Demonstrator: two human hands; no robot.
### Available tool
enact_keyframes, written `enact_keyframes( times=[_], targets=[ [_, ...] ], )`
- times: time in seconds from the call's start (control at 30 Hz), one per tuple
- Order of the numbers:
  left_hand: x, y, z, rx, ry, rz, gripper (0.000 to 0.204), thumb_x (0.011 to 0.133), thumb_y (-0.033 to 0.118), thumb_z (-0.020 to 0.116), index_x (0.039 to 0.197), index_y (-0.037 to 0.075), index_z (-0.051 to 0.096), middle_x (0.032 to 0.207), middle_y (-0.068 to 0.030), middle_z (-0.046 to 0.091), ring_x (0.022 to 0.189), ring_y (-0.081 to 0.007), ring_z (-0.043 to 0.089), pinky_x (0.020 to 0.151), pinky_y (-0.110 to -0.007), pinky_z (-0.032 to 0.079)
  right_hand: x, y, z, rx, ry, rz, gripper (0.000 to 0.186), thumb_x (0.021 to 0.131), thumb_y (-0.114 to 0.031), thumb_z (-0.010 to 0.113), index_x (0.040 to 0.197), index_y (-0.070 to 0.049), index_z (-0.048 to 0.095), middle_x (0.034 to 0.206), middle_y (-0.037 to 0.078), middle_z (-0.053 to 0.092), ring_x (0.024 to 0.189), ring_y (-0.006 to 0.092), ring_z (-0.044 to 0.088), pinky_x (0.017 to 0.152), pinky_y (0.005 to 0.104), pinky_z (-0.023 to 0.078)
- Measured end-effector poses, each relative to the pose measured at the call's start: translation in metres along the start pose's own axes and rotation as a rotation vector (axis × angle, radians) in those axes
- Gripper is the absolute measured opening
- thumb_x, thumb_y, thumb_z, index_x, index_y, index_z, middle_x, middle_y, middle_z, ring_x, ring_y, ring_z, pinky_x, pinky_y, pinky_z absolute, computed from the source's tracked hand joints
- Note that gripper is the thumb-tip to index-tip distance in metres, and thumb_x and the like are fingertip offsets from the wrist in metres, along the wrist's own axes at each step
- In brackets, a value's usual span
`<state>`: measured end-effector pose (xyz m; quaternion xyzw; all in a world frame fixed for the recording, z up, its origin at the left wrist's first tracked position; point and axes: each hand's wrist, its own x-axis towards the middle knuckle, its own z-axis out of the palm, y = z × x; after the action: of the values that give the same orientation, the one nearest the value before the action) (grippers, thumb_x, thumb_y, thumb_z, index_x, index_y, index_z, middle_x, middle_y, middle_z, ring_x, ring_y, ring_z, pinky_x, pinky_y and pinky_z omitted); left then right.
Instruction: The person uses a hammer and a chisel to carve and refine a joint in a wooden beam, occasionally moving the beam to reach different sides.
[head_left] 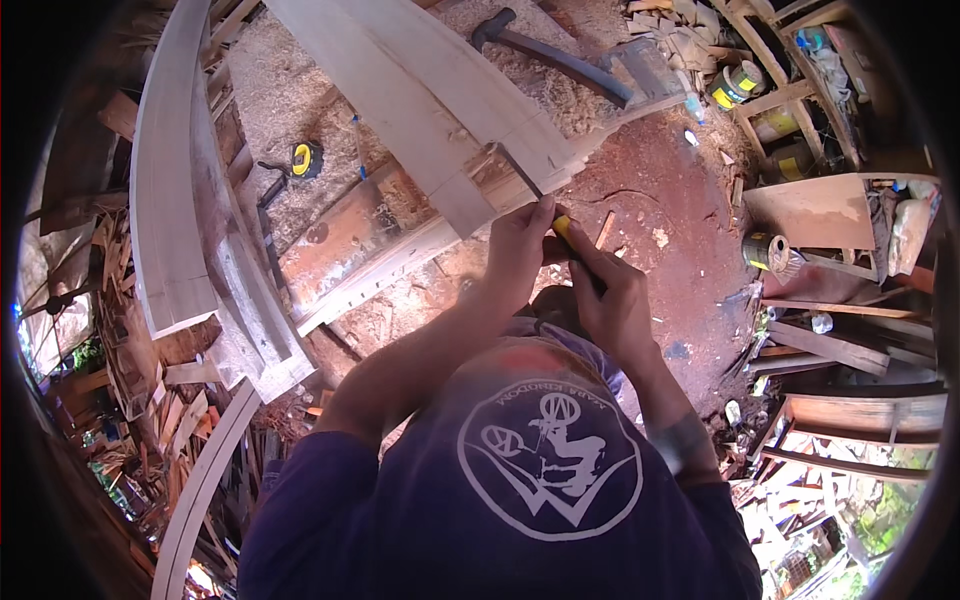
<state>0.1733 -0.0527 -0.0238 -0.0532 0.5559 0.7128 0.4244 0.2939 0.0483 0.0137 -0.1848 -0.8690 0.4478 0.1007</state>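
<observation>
My right hand [612, 300] is closed around the black-and-yellow handle of a chisel [562, 225]. Its thin dark blade points up and left, the tip at the notched end of a pale wooden board [405, 100]. Close to where blade meets handle, my left hand [515, 245] pinches the chisel with fingertips and thumb. The board's end is cut into a stepped shape, with a tongue sticking out on the left. It lies across the bench's long front rail [375, 260].
A hammer [560, 62] lies beyond the board. A yellow-and-black tape measure [307, 158] rests on the shavings-covered bench. Long carved timber [175, 180] stands at left. Cans [766, 252] and scrap wood [830, 345] sit at right, wood offcuts [190, 425] at lower left.
</observation>
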Motion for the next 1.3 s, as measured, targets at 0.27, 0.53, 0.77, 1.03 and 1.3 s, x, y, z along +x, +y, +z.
enact_keyframes(
  times=[0.27,0.53,0.77,1.03,1.3],
  targets=[
    [-0.013,-0.015,-0.014,-0.398,-0.266,-0.009,0.032,0.111,0.03,0.048,0.121,0.002,0.06,0.123,-0.0132,0.063,0.112,-0.0307,0.066,0.103,-0.048,0.053,0.001,0.024,-0.028,-0.324,-0.065,-0.381,0.057,0.089,-0.014,0.069,0.146,-0.017,0.059,0.07,0.008,0.057,0.052,0.0262,0.062,0.048,0.0408,0.052],
    [-0.016,-0.002,-0.008,-0.096,-0.083,-0.043,0.036,0.106,0.033,0.057,0.12,-0.001,0.064,0.112,-0.0108,0.067,0.099,-0.0258,0.07,0.089,-0.039,0.059,-0.013,0.01,0.009,-0.002,0.074,-0.202,0.055,0.092,-0.004,0.065,0.146,-0.012,0.058,0.086,0.019,0.073,0.067,0.0328,0.068,0.06,0.0447,0.056],
    [0.004,-0.006,-0.006,-0.012,-0.011,-0.091,0.038,0.11,0.037,0.054,0.106,0.001,0.066,0.096,-0.0071,0.069,0.08,-0.016,0.07,0.074,-0.032,0.061,0.004,0.012,0.007,-0.088,0.091,-0.225,0.053,0.09,-0.002,0.063,0.143,-0.009,0.058,0.079,0.022,0.067,0.066,0.0339,0.067,0.058,0.0453,0.053],
    [0.019,-0.017,-0.01,-0.239,-0.089,0.011,0.035,0.111,0.036,0.05,0.115,0.003,0.061,0.107,-0.011,0.067,0.093,-0.0241,0.069,0.08,-0.035,0.057,0.024,0.026,-0.002,0.096,0.027,-0.293,0.049,0.095,-0.012,0.065,0.144,-0.008,0.059,0.073,0.02,0.066,0.063,0.0324,0.067,0.061,0.0415,0.053],
    [-0.06,0.013,-0.004,0.454,0.076,-0.147,0.024,0.104,0.021,0.063,0.107,0.0,0.072,0.089,-0.0079,0.069,0.08,-0.0142,0.066,0.069,-0.027,0.053,-0.01,0.025,-0.045,0.371,-0.237,0.133,0.042,0.101,-0.016,0.062,0.141,-0.005,0.063,0.105,0.015,0.078,0.091,0.0164,0.074,0.082,0.0319,0.058]
  ],
)
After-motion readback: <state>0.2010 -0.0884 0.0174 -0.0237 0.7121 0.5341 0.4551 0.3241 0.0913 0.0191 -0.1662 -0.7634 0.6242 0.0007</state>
